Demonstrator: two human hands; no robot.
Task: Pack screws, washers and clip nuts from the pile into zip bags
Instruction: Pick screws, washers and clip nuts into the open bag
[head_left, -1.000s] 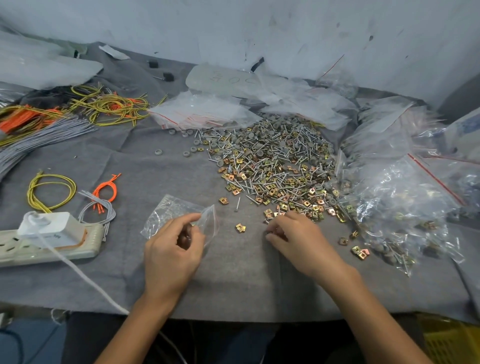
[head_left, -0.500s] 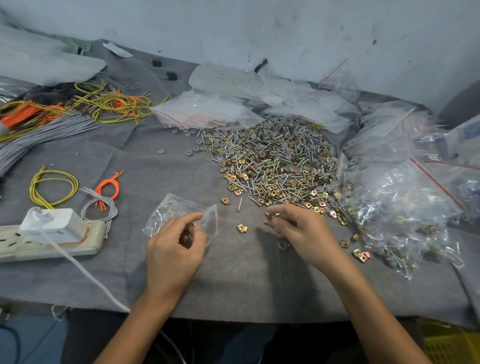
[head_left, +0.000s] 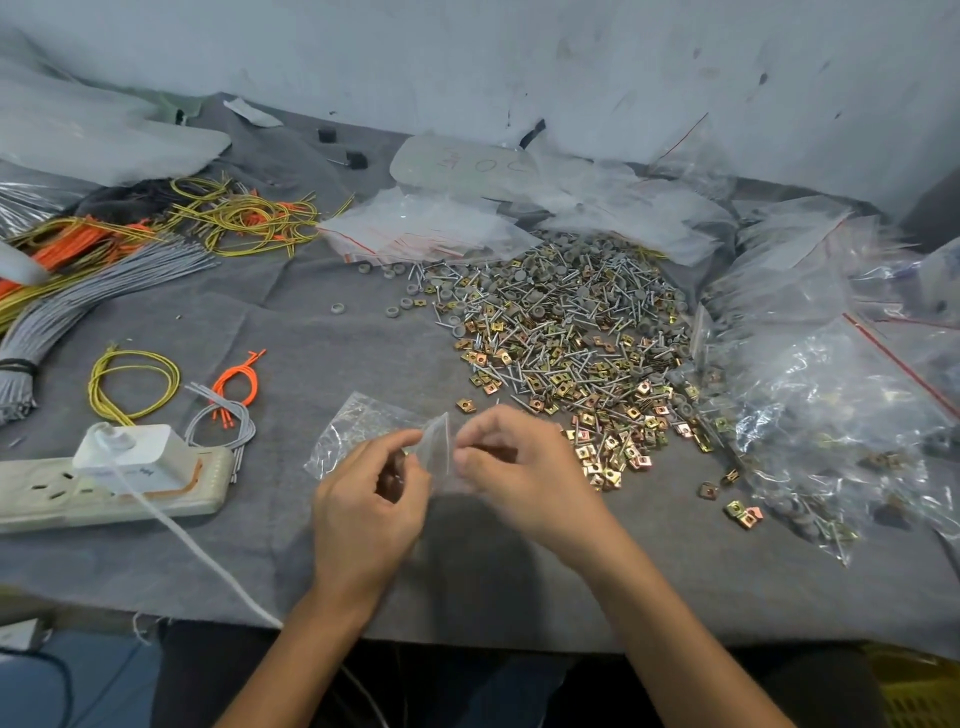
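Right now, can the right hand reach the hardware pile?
Likely yes. The right hand sits at the mouth of the zip bag, which the left hand holds. The near edge of the hardware pile lies right beside it, with nothing between.

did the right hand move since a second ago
Yes. The right hand has left the near edge of the hardware pile and moved left. It is now at the mouth of the zip bag that the left hand pinches.

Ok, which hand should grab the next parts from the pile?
Right. The pile lies nearer the right hand; the left hand is busy pinching the zip bag.
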